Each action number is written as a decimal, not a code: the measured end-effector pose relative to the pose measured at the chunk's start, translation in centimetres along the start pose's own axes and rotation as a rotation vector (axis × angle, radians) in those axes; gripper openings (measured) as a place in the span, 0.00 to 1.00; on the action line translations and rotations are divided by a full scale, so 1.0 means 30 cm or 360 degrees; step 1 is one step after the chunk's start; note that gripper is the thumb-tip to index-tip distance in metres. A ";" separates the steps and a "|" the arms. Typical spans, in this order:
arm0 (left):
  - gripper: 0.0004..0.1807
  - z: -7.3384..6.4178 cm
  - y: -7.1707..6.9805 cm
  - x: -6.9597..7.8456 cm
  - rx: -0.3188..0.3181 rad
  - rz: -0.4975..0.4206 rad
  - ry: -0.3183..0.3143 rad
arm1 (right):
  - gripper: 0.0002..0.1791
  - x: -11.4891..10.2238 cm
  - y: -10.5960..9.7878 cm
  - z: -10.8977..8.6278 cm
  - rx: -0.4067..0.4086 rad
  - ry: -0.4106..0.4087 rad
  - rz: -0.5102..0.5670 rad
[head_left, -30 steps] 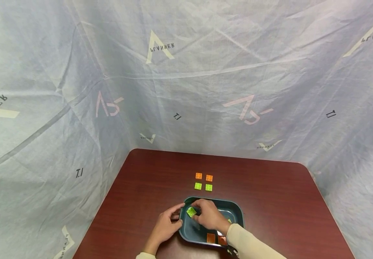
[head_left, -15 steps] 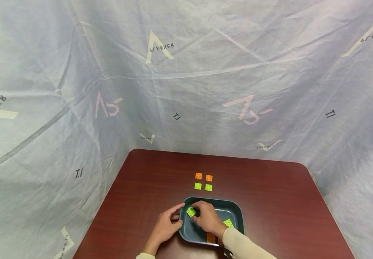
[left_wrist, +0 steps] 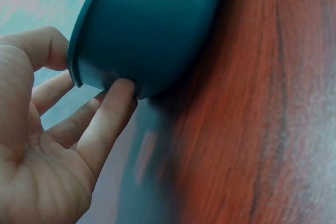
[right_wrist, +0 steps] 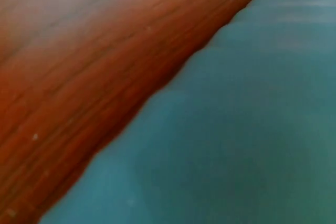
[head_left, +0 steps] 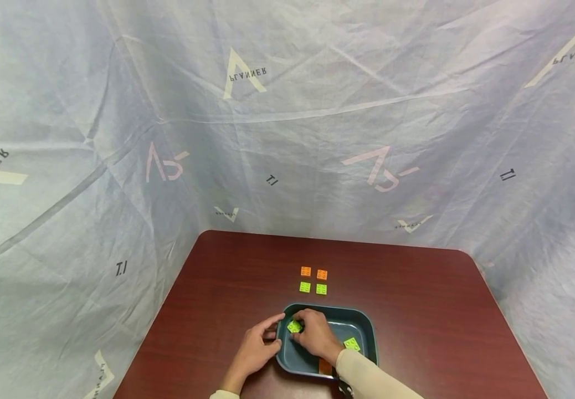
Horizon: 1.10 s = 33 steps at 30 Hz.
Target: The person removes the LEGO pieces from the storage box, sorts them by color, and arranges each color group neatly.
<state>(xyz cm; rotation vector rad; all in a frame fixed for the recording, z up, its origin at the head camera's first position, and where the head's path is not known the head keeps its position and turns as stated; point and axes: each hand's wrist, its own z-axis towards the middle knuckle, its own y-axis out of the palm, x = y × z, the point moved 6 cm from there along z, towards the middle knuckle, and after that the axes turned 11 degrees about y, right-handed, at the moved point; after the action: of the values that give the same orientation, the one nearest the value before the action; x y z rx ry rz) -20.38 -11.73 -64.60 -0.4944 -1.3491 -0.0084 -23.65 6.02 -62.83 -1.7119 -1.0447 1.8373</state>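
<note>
- Right hand point(head_left: 316, 336): thumb and index finger appear to pinch a green block point(head_left: 293, 326) inside the far-left corner of a dark teal tray point(head_left: 297, 359); whether the block touches the tray floor, I cannot tell.
- Left hand point(head_left: 255, 349): fingertips rest against the left end of the tray, apparently steadying it; the left wrist view shows 1 digit pressed to the outer wall and no block held.
- Step in hand, as I judge it: handling of 1 block within the tray; lifting and setting down look alike from here.
- Next move, in my judgement: removal would call for a secure pinch and a rise clear of the rim; placement, for a gentle parting of the fingers.
- Tray contents: another green block point(head_left: 352, 344) lies beside the right forearm; an orange block point(head_left: 324, 367) lies by the near wall, partly covered. The right sleeve point(head_left: 374, 376) hides the near-right corner.
- Table point(head_left: 407, 293), beyond the tray: 4 separate blocks in 2 rows, the far left orange point(head_left: 306, 271) and far right orange point(head_left: 322, 275) behind the near left green point(head_left: 304, 287) and near right green point(head_left: 321, 289).
- Surround: printed pale sheeting point(head_left: 287, 138).
</note>
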 end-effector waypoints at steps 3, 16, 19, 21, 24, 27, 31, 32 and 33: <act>0.32 0.000 0.001 0.000 0.0005 -0.0012 0.0005 | 0.22 -0.005 0.006 0.005 0.0002 -0.0007 -0.0024; 0.32 0.000 0.001 -0.008 0.0000 -0.0014 0.0000 | 0.17 -0.010 0.018 0.006 0.0031 0.0013 -0.0104; 0.32 -0.001 0.001 -0.008 -0.0005 -0.0025 -0.0006 | 0.17 -0.010 0.014 0.006 0.0018 0.0031 -0.0090; 0.32 -0.001 0.000 -0.006 -0.0005 -0.0027 -0.0006 | 0.17 -0.011 0.012 0.006 0.0006 0.0037 -0.0076; 0.32 0.002 0.000 -0.003 -0.0005 -0.0023 -0.0005 | 0.17 -0.010 0.003 0.007 -0.0016 0.0056 -0.0039; 0.32 0.003 -0.001 0.001 -0.0008 -0.0029 -0.0009 | 0.17 -0.012 -0.009 0.009 -0.0033 0.0060 0.0005; 0.32 0.001 -0.002 0.000 -0.0018 -0.0042 -0.0029 | 0.17 -0.020 -0.025 0.002 -0.0069 0.0072 0.0079; 0.32 0.000 -0.002 0.000 -0.0020 -0.0044 -0.0032 | 0.17 -0.023 -0.030 -0.002 -0.0079 0.0075 0.0095; 0.33 0.000 -0.003 0.000 -0.0020 -0.0043 -0.0029 | 0.18 -0.026 -0.034 -0.006 -0.0090 0.0078 0.0116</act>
<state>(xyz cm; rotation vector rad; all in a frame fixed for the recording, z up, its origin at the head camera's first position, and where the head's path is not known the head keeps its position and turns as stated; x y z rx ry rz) -20.41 -11.81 -64.57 -0.4878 -1.3743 -0.0342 -23.55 6.14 -61.54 -1.8412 -1.0362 1.8162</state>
